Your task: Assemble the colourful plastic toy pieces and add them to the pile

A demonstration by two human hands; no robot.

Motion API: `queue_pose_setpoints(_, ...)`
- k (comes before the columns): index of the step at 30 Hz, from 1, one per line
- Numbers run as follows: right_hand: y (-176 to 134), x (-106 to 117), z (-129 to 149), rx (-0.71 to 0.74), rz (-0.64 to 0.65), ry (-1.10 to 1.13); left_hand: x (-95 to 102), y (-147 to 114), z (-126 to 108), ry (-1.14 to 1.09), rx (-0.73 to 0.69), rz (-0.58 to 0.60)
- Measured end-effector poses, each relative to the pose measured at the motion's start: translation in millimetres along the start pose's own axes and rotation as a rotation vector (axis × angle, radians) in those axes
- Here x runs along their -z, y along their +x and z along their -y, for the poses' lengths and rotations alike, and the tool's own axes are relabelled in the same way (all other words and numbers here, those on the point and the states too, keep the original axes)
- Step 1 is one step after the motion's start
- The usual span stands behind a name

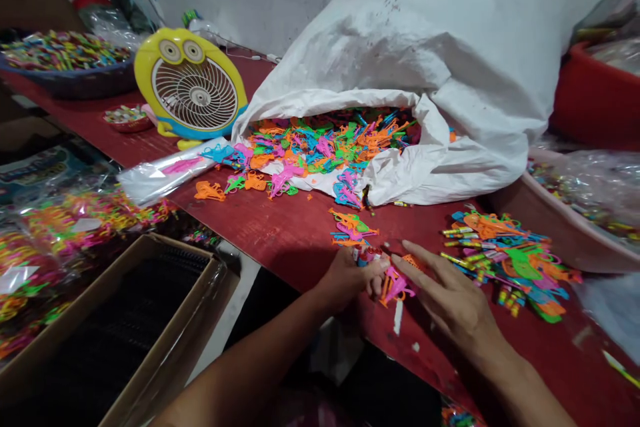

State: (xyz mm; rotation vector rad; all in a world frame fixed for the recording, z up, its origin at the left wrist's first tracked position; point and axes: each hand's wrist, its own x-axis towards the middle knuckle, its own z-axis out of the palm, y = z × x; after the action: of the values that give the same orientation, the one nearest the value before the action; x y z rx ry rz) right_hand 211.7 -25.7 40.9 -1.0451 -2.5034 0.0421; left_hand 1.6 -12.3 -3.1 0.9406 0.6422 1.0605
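Red worktop (250,230): near edge, left hand (350,283) pinches small red-and-blue pieces (367,256), maybe tubes; right hand (450,300) spread loose beside pink plastic shape (397,283). Likely light, stiff, slick; grip mid-length.

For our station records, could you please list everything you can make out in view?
Table: one, red, centre
Sack: one, white, on table
Loose pieces: many, multicoloured, at sack's mouth
Side pile: many, multicoloured, table's right
Fan: one, yellow-blue, left of sack
Clear packet: one, transparent, before fan
Basin: one, blue, far left
Bowl: one, red, beside fan
Carton: one, brown, lower left
Bagged pieces: many, multicoloured, beyond carton
Upper tub: one, red, right edge
Lower tub: one, pinkish, right edge
Left grip: one, bare, front edge, holding small pieces
Right grip: one, bare, right of left grip
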Motion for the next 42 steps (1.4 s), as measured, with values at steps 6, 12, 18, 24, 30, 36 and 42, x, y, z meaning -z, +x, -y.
queue_pose_setpoints(6,-15,-17,9,-0.464,-0.233,0.382,-7.9,1,5,-0.048,0.035,-0.156)
queue_pose_setpoints(12,-4,-25,46,-0.723,-0.280,0.704,-10.4,1,10,-0.065,0.056,-0.166)
queue_pose_setpoints(18,3,-34,48,-0.717,-0.279,0.650,-11.8,-1,6,-0.038,0.026,-0.120)
queue_pose_setpoints(24,6,-30,51,-0.632,-0.285,0.439,-13.1,-2,5,-0.016,0.014,-0.100)
queue_pose_setpoints(30,5,-36,52,-0.530,-0.279,0.092,-13.0,-2,9,0.132,-0.052,-0.200)
queue_pose_setpoints(36,13,-34,60,-0.620,-0.248,0.218,-11.4,-5,12,0.326,-0.213,-0.145)
queue_pose_setpoints(42,24,-32,64,-0.681,-0.226,0.468,-11.8,-6,12,0.404,-0.218,-0.181)
